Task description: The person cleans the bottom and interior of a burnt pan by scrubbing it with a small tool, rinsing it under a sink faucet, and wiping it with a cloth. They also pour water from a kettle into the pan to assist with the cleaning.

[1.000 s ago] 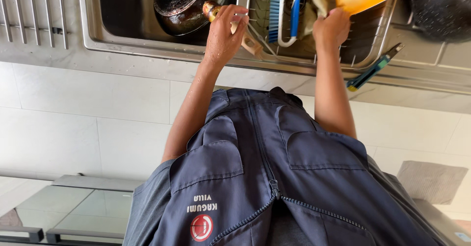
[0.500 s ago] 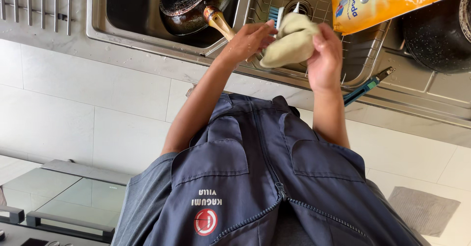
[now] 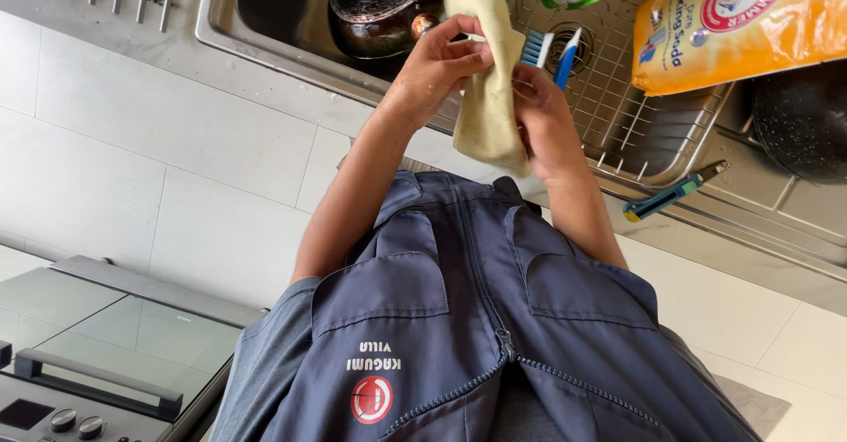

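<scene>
**Pale yellow cloth pinched between both hands**

Pale yellow cloth (image 3: 485, 80) is hanging lengthwise between your fingers: your left hand (image 3: 438, 61) is clamping its upper part, your right hand (image 3: 540, 111) is gripping its side. Beyond them, a blue brush (image 3: 549, 49) is lying over the sink rack (image 3: 618, 116).

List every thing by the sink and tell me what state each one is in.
left hand: gripping the cloth
right hand: gripping the cloth
yellow cloth: hanging, held between both hands
dark pan: lying in the sink basin
blue brush: resting in the wire rack
orange bag: lying on its side
utility knife: lying on the sink edge
</scene>
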